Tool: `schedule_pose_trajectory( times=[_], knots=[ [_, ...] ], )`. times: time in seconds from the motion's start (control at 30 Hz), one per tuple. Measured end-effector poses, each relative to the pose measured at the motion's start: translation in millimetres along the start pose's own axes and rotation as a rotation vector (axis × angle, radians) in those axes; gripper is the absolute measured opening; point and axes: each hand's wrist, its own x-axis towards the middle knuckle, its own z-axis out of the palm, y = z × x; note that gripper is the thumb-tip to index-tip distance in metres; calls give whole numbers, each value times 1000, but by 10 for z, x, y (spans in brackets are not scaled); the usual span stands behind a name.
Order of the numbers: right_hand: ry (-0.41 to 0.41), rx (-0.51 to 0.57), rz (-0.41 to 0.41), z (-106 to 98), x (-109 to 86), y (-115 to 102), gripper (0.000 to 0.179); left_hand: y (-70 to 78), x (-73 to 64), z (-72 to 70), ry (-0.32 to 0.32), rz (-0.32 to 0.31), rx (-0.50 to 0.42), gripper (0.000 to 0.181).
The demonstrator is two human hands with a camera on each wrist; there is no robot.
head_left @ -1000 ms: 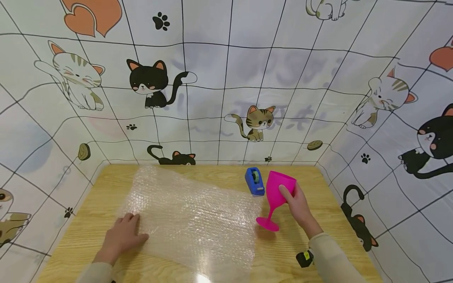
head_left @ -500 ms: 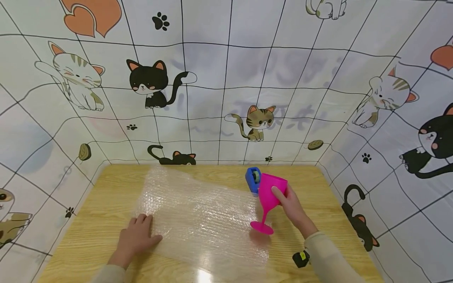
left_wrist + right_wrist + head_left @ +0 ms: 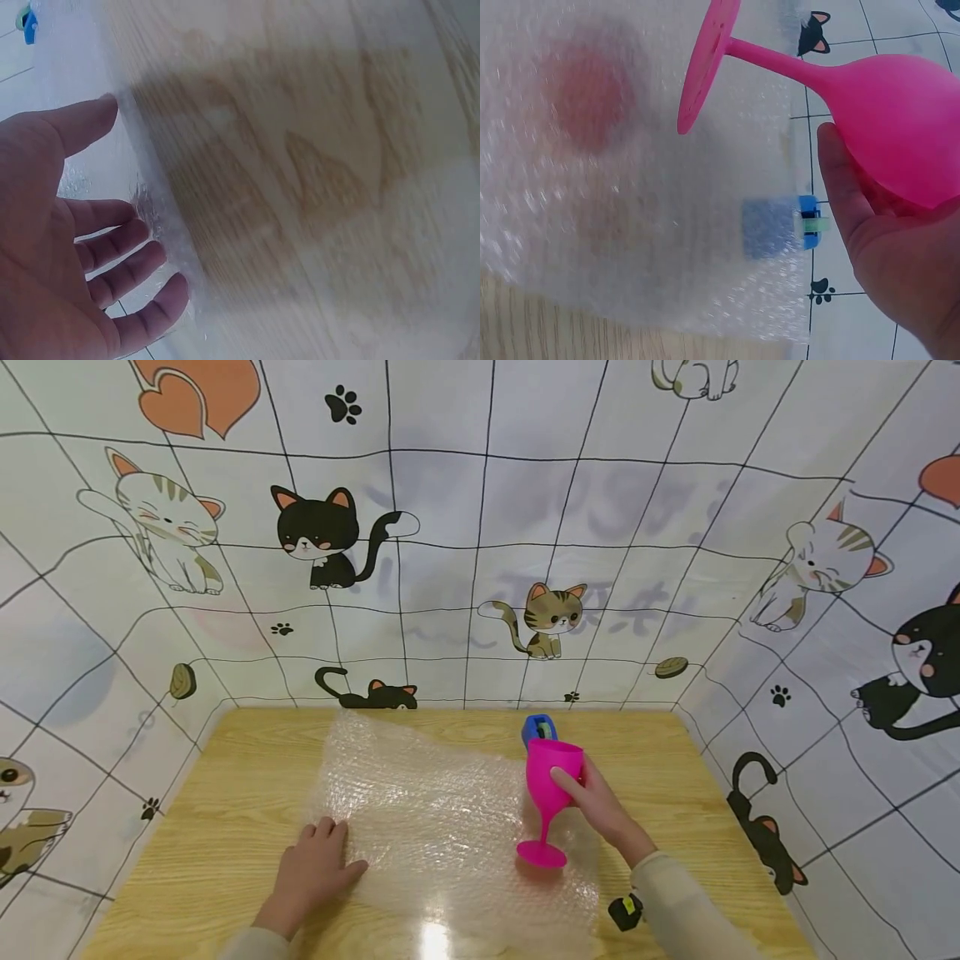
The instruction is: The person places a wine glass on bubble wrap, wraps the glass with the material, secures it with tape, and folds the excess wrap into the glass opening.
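Note:
A sheet of clear bubble wrap (image 3: 435,827) lies over the wooden table. At its left edge rests my left hand (image 3: 318,868), fingers spread and lightly bent; in the left wrist view the thumb and fingertips (image 3: 171,294) meet the sheet's edge. My right hand (image 3: 603,806) grips a bright pink plastic goblet (image 3: 546,781) by its bowl, thumb at the front. The goblet stands nearly upright, its foot close over the right part of the wrap. In the right wrist view the foot (image 3: 709,67) is apart from the sheet, with a pink reflection below.
Behind the goblet stands a blue tape dispenser (image 3: 536,728), partly covered by it in the head view. A small black object with a yellow-green patch (image 3: 626,912) lies near my right sleeve. A cat-print cloth (image 3: 450,560) encloses the wooden table (image 3: 217,793) behind and at both sides.
The left hand and the bubble wrap have shifted right together. The right hand has brought the goblet left over the wrap, tilting it more upright. The small black object has shifted slightly left.

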Motion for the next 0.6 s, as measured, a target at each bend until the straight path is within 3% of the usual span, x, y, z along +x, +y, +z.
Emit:
schedule_pose_trajectory(
  times=[0.17, 0.6],
  knots=[
    [-32, -6, 5, 54, 2, -8, 55, 77, -16, -1, 33, 28, -13, 52],
    [-98, -54, 0, 233, 39, 70, 53, 184, -53, 67, 62, 61, -84, 48]
  ],
)
